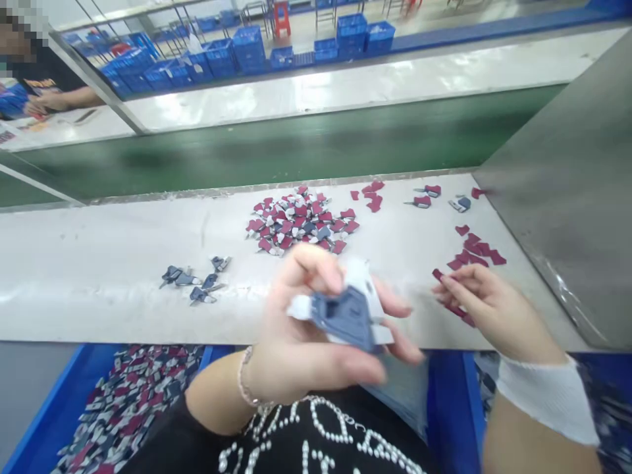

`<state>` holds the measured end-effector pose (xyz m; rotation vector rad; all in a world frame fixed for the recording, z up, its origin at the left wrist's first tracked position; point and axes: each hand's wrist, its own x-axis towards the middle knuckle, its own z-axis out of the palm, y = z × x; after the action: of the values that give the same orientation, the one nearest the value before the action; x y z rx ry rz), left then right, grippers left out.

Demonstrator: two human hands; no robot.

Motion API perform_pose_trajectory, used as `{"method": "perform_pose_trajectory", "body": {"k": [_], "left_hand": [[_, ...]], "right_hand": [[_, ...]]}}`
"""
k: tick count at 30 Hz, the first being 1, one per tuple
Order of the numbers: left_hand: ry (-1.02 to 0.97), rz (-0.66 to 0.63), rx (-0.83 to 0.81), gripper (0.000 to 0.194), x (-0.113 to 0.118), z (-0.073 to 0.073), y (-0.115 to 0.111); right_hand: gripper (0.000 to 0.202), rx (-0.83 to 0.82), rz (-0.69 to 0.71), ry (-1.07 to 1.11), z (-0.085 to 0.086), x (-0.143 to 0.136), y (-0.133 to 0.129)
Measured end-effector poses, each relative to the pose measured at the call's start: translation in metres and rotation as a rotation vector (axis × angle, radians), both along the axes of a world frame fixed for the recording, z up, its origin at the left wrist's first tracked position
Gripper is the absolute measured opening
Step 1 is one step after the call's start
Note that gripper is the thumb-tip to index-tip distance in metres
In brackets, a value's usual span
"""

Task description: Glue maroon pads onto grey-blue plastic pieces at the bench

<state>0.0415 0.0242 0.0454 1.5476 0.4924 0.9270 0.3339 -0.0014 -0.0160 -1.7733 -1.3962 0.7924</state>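
My left hand (316, 342) holds a dark grey and white plastic part (348, 316) up toward the camera, its fingers curled around it. At the right, my right hand (494, 306) pinches a small dark red piece (438, 275) between thumb and fingers. More red pieces (459, 313) show under its fingers. Just beyond it on the worktable (113, 263) lies a group of loose red pieces (476, 250). A large heap of red, white and grey parts (301, 220) sits past my left hand. Several grey parts (197, 280) lie to the left.
Blue bins with parts (143, 388) stand below the table's near edge. A metal panel (573, 184) rises on the right. Red-and-grey parts (422, 199) lie at the back right. Beyond the green belt (276, 145), a person (54, 99) works at the far left.
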Motion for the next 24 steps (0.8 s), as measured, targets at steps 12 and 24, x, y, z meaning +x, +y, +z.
{"method": "perform_pose_trajectory", "body": {"k": [12,24], "left_hand": [[0.127,0.341,-0.214,0.03,-0.016,-0.121,-0.016],[0.106,0.446,-0.178,0.025,-0.005,-0.129,-0.016]], "right_hand": [[0.031,-0.349,0.348,0.566,0.011,-0.099,-0.016],[0.034,-0.377,0.348,0.373,-0.007,-0.107,0.003]]}}
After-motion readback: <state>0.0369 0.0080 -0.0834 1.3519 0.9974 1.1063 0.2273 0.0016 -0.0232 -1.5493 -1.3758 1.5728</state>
